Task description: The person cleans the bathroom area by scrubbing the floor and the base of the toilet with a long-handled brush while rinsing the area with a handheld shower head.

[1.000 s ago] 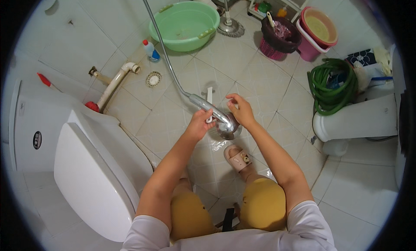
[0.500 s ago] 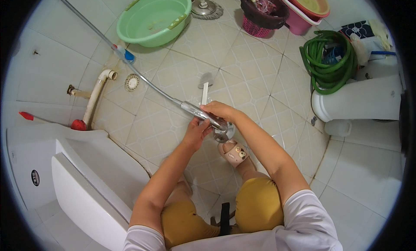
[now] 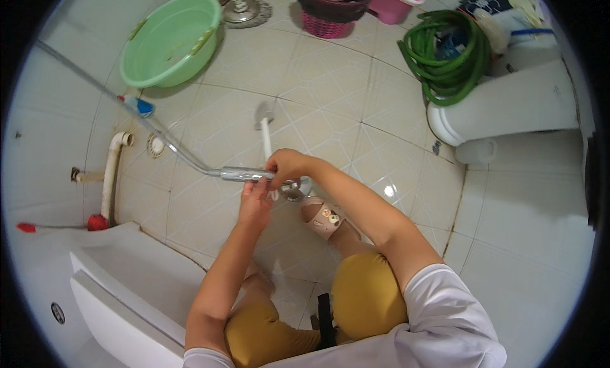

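Note:
A chrome handheld shower head (image 3: pixel 239 173) lies across in front of me, its round spray face (image 3: pixel 292 191) to the right. My left hand (image 3: pixel 256 201) is closed on its handle from below, with the fingertips at the metal. Over the same spot curls my right hand (image 3: pixel 289 166), its fingers closed around the white handle of a long cleaning brush (image 3: pixel 265 136). The brush's greyish head points away from me. Hands and shower handle partly hide the brush handle's near end. A metal hose (image 3: pixel 184 153) runs from the shower handle to the upper left.
Beige tiles (image 3: pixel 330 139) cover the floor. Farther off are a green basin (image 3: pixel 168 44), a mop (image 3: pixel 240 9) and a pink basket (image 3: pixel 327 25). A coiled green hose (image 3: pixel 445 56) rests on a white cylinder (image 3: pixel 508 104) at right. A white toilet (image 3: pixel 127 260) stands left, near a pipe (image 3: pixel 109 177).
Both hands, the shower head and the brush have shifted left in view, as has the whole scene. The shower handle has turned from slanting to nearly level.

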`<state>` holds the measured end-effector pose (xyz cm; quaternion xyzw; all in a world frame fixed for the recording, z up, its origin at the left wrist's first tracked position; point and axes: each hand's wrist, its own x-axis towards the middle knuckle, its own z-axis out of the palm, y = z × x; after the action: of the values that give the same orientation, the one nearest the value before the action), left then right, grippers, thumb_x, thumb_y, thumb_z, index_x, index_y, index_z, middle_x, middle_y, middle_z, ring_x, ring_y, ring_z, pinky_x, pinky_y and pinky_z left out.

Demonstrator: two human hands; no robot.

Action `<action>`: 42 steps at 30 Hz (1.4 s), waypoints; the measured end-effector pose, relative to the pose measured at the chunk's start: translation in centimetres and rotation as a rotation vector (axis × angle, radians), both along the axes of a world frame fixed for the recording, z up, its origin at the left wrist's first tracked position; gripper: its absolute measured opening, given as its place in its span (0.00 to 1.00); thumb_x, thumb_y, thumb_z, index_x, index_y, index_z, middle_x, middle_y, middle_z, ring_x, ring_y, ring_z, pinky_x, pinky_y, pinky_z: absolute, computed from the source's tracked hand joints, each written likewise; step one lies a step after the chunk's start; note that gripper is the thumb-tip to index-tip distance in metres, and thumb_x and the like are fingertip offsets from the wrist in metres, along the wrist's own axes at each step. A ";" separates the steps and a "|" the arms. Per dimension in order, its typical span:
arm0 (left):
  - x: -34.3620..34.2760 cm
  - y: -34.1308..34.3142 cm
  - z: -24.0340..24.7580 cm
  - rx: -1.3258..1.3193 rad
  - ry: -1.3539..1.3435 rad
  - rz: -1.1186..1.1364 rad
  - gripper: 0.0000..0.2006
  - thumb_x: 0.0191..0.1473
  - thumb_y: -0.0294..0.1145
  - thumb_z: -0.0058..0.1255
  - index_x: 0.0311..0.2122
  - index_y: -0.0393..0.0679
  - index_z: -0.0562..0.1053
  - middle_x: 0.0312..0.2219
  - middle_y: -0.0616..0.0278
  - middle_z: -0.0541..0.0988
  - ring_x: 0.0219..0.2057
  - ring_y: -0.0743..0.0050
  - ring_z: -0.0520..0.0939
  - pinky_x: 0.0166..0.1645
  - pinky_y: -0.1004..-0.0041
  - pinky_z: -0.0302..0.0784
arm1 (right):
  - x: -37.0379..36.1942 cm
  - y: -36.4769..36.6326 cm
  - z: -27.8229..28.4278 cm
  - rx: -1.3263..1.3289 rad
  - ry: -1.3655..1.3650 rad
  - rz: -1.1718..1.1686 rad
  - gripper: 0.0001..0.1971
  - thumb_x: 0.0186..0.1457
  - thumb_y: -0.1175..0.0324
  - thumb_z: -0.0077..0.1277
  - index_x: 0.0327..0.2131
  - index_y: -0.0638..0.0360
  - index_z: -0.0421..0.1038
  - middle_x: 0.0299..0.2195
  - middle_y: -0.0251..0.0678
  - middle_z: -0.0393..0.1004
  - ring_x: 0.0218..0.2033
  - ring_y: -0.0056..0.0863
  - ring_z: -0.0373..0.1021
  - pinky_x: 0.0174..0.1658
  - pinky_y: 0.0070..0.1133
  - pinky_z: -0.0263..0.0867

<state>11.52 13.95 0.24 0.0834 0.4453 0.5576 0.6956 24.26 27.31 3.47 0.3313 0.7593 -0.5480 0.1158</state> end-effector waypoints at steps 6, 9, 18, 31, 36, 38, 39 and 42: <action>-4.0 1.0 1.1 -0.188 0.697 -0.457 0.13 0.54 0.41 0.50 0.39 0.46 0.68 0.29 0.70 0.75 0.29 0.78 0.77 0.31 0.67 0.72 | 0.5 -0.4 0.2 0.270 -0.033 -0.063 0.14 0.26 0.60 0.58 0.22 0.55 0.74 0.19 0.35 0.73 0.21 0.32 0.70 0.26 0.26 0.64; -1.6 1.7 6.5 0.024 1.790 -0.652 0.18 0.45 0.37 0.58 0.41 0.43 0.68 0.31 0.62 0.74 0.32 0.65 0.76 0.39 0.62 0.72 | 2.5 -0.5 -0.8 0.291 -0.046 -0.093 0.13 0.26 0.61 0.57 0.21 0.55 0.73 0.17 0.34 0.72 0.21 0.32 0.69 0.25 0.27 0.64; -3.0 2.9 4.5 0.627 1.771 -0.783 0.23 0.37 0.34 0.62 0.41 0.45 0.69 0.34 0.57 0.68 0.39 0.56 0.69 0.48 0.60 0.62 | 2.5 -1.9 -0.6 0.162 -0.012 -0.014 0.20 0.27 0.51 0.60 0.20 0.57 0.73 0.14 0.34 0.70 0.19 0.30 0.68 0.25 0.25 0.63; 2.9 2.6 9.6 0.762 1.574 -0.636 0.20 0.37 0.35 0.62 0.37 0.40 0.70 0.27 0.56 0.72 0.30 0.57 0.71 0.36 0.64 0.66 | 18.2 -0.9 -0.6 0.028 0.501 -1.319 0.09 0.48 0.68 0.56 0.31 0.64 0.75 0.27 0.31 0.75 0.28 0.19 0.69 0.34 0.18 0.66; 6.7 3.3 15.7 0.811 1.486 -0.650 0.18 0.38 0.31 0.62 0.35 0.38 0.70 0.25 0.57 0.71 0.28 0.61 0.71 0.35 0.66 0.66 | 31.6 -14.9 1.3 -0.043 0.343 -1.399 0.18 0.46 0.75 0.56 0.42 0.62 0.66 0.31 0.34 0.72 0.30 0.24 0.72 0.32 0.18 0.68; 8.8 3.5 17.9 0.803 1.434 -0.690 0.17 0.40 0.31 0.61 0.36 0.38 0.69 0.25 0.61 0.70 0.27 0.68 0.69 0.34 0.71 0.66 | 36.3 -23.6 1.7 -0.168 0.386 -1.556 0.20 0.48 0.79 0.51 0.44 0.60 0.58 0.33 0.38 0.68 0.31 0.29 0.72 0.35 0.22 0.72; 9.6 3.5 19.0 0.765 1.384 -0.730 0.16 0.43 0.30 0.59 0.37 0.38 0.68 0.25 0.65 0.68 0.26 0.76 0.68 0.33 0.75 0.65 | 37.8 -28.1 1.4 -0.188 0.358 -1.596 0.17 0.50 0.81 0.48 0.44 0.61 0.58 0.34 0.41 0.67 0.29 0.31 0.72 0.32 0.23 0.71; 12.9 2.8 22.9 0.732 1.234 -0.732 0.14 0.44 0.31 0.59 0.34 0.39 0.68 0.22 0.69 0.66 0.24 0.81 0.65 0.30 0.78 0.63 | 42.7 -40.3 -0.8 -0.164 0.077 -1.617 0.19 0.46 0.78 0.48 0.44 0.64 0.59 0.27 0.39 0.69 0.21 0.25 0.68 0.22 0.21 0.64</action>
<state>24.39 16.72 23.17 0.7399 0.4826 0.2581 0.3912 67.00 -12.98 2.67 0.7486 0.2459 -0.5271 -0.3181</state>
